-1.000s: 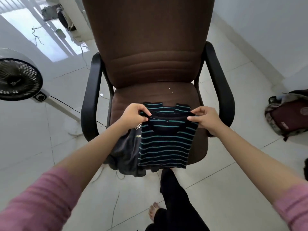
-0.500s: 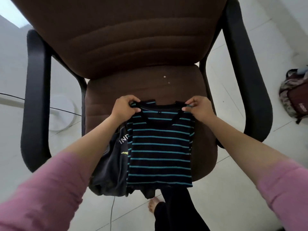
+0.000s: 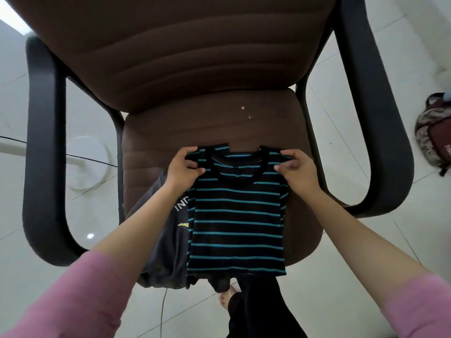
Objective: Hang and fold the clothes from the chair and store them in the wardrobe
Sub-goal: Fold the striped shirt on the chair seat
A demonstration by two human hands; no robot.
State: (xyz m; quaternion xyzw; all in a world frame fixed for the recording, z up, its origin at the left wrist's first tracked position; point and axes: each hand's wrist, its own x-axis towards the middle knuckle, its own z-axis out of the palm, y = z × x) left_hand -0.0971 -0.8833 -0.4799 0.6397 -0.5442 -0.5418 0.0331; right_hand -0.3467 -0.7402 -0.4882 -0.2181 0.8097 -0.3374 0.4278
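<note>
The left hand [image 3: 184, 167] and the right hand [image 3: 296, 170] are each pinching 1 shoulder of the striped shirt [image 3: 235, 215], which is lying flat on the near part of the chair [image 3: 207, 125] seat. It is partly lying over a grey garment [image 3: 166, 242] on the left. That uneven layer could be spoiling the fold, and the hem hanging off the near edge could be pulling the shirt down.

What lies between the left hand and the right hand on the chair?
In the head view, the striped shirt's neckline spans the gap: left hand and right hand each pinch a shoulder. The brown chair seat is underneath.
</note>
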